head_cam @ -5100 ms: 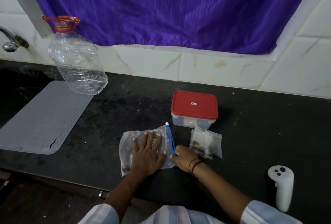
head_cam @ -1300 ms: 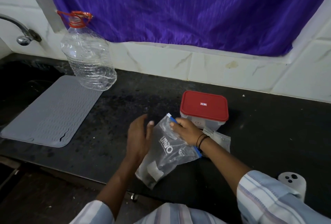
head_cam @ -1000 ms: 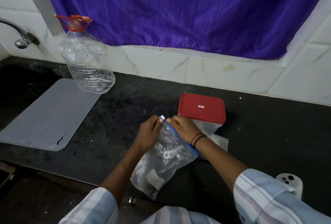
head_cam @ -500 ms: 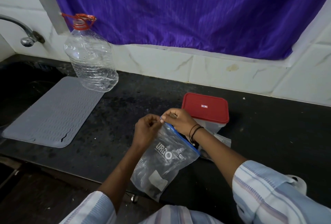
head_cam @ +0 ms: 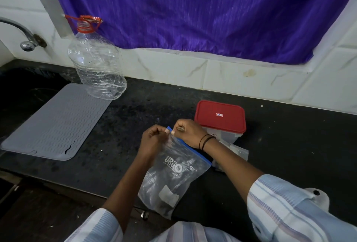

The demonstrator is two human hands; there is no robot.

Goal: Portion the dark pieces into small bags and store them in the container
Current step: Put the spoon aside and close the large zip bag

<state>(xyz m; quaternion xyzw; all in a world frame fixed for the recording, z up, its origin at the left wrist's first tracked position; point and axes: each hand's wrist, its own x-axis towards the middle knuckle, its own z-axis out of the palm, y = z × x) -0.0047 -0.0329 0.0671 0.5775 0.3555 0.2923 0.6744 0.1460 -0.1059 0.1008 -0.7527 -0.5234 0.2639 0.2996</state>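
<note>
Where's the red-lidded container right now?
In the head view, the red-lidded container sits on the black counter right of centre, just behind the right hand, lid on.

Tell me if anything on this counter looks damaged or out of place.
The big clear bottle by the wall is dented and crumpled, with its red cap ring hanging open. The grey mat has a torn slit near its front edge. Nothing looks spilled.

The zip bag point(head_cam: 173, 172) is held over the countertop's point(head_cam: 289, 145) front edge; behind it to the right the lidded container point(head_cam: 220, 119) is set; small bags point(head_cam: 235, 151) are laid before the container; far left, the mat point(head_cam: 54, 122) is spread, the bottle point(head_cam: 96, 65) stood at its rear corner.
</note>
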